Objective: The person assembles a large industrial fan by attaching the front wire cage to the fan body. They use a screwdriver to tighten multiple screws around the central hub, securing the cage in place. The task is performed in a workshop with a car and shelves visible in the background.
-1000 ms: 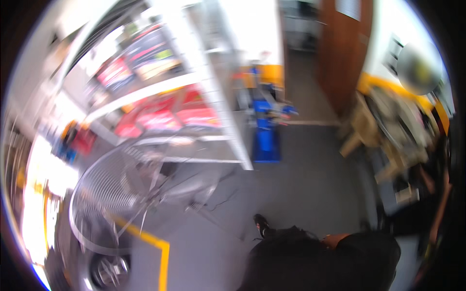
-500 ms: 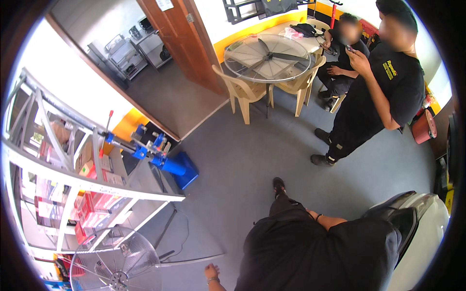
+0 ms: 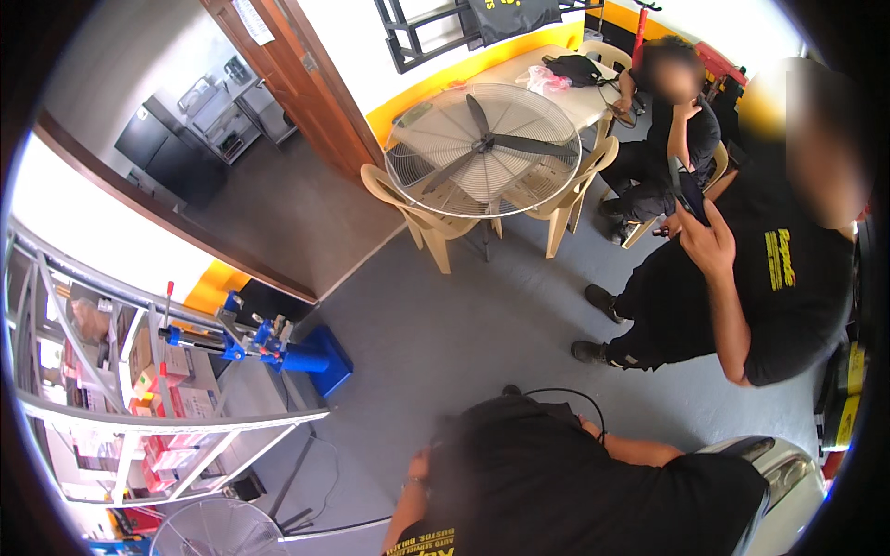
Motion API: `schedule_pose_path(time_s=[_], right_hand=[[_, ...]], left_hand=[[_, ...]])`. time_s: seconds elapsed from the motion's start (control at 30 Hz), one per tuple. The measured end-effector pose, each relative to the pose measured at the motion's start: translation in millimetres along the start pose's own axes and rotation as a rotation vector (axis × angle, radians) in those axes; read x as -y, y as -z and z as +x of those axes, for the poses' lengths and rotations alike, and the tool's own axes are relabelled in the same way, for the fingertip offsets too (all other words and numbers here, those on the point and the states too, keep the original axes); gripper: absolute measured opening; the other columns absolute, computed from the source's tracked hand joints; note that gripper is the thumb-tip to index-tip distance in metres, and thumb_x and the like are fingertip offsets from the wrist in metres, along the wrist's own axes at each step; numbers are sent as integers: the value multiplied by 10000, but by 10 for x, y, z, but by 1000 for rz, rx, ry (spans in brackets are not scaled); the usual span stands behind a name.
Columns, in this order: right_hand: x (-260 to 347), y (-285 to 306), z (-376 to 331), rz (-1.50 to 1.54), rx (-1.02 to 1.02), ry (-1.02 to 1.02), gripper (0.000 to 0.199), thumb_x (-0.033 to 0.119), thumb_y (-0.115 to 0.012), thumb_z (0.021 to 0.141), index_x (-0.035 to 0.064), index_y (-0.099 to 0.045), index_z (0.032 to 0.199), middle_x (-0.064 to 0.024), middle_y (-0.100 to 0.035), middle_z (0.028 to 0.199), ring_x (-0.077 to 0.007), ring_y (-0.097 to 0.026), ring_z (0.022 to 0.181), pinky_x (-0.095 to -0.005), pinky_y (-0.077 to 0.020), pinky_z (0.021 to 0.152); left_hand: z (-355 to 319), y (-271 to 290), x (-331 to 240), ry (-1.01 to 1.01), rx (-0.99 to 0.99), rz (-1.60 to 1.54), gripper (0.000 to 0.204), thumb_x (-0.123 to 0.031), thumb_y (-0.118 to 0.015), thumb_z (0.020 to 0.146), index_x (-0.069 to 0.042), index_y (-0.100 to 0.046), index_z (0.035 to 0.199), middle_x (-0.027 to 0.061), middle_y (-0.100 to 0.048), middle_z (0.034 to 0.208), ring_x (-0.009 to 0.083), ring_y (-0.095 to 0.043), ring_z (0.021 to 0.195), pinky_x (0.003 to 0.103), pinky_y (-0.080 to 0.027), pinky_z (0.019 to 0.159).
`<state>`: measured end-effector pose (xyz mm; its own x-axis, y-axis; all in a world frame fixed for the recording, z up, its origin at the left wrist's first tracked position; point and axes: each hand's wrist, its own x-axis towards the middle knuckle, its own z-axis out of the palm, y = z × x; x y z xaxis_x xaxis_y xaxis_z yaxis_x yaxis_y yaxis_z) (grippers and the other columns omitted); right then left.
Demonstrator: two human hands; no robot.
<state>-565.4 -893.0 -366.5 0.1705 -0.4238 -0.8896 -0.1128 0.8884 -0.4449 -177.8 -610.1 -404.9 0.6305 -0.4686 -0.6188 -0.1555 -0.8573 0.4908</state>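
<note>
My body, in a black shirt, fills the lower middle of the head view. My left hand (image 3: 420, 462) hangs beside my left side, a band on its wrist; its fingers are blurred and partly hidden. At the front of my waist is my right hand (image 3: 590, 427), mostly covered by the shirt. A thin black cord (image 3: 575, 393) arcs out beside that hand; whether I hold it does not show. To my right is the rounded corner of a pale car (image 3: 799, 473).
A person in black (image 3: 686, 324) stands right, holding a phone (image 3: 688, 193); another sits behind. A large fan (image 3: 482, 144) covers part of a table with beige chairs (image 3: 431, 236). Left are a blue-based machine (image 3: 320, 361), a metal rack (image 3: 176, 424) and another fan (image 3: 218, 533).
My view has shifted, and the standing person appears larger and lower. My left hand has come up closer to my body. The black cord now shows beside my right hand.
</note>
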Motion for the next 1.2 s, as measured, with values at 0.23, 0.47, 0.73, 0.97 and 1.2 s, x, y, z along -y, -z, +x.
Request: schedule_pose_path(time_s=[0.23, 0.47, 0.73, 0.97, 1.2], right_hand=[[112, 181, -51, 367, -14, -59, 473, 394, -395, 989, 21, -658, 1110, -144, -689, 1013, -282, -643, 891, -403, -513, 847], [499, -571, 155, 468, -133, -105, 510, 428, -386, 990, 15, -664, 1100, -140, -695, 994, -282, -650, 859, -400, -518, 833], [1048, -1667, 469, -150, -475, 24, 444, 370, -427, 967, -2, -655, 1051, -121, -664, 993, -231, -600, 907, -378, -473, 858], [420, -2192, 418, 160, -718, -272, 536, 441, -448, 972, -46, -633, 1100, -138, -650, 1074, -281, -576, 1017, -387, -440, 910], [772, -2106, -217, 41, -438, -482, 464, 396, -505, 943, -8, -634, 1132, -195, -671, 1107, -341, -642, 994, -378, -501, 833]], left_hand=[[1222, 786, -1733, 3, 135, 120, 431, -343, -441, 995, -62, -537, 1308, 253, -575, 1273, 390, -566, 1162, 440, -451, 982], [3366, 1805, -4242, -540, -490, -125, 325, -323, -624, 908, -10, -671, 984, 221, -667, 994, 361, -625, 959, 447, -488, 853], [6255, 2767, -6787, -645, -623, -98, 267, -243, -610, 895, -33, -668, 1050, 198, -656, 1079, 360, -601, 1046, 430, -466, 940], [7598, 3099, -7895, -653, -368, 454, 411, -152, -512, 878, -94, -597, 1275, 229, -635, 1177, 372, -620, 1090, 464, -493, 928], [8030, 3186, -8330, -688, -225, 936, 289, -106, -574, 846, -18, -623, 1116, 239, -664, 1072, 400, -652, 994, 484, -538, 842]])
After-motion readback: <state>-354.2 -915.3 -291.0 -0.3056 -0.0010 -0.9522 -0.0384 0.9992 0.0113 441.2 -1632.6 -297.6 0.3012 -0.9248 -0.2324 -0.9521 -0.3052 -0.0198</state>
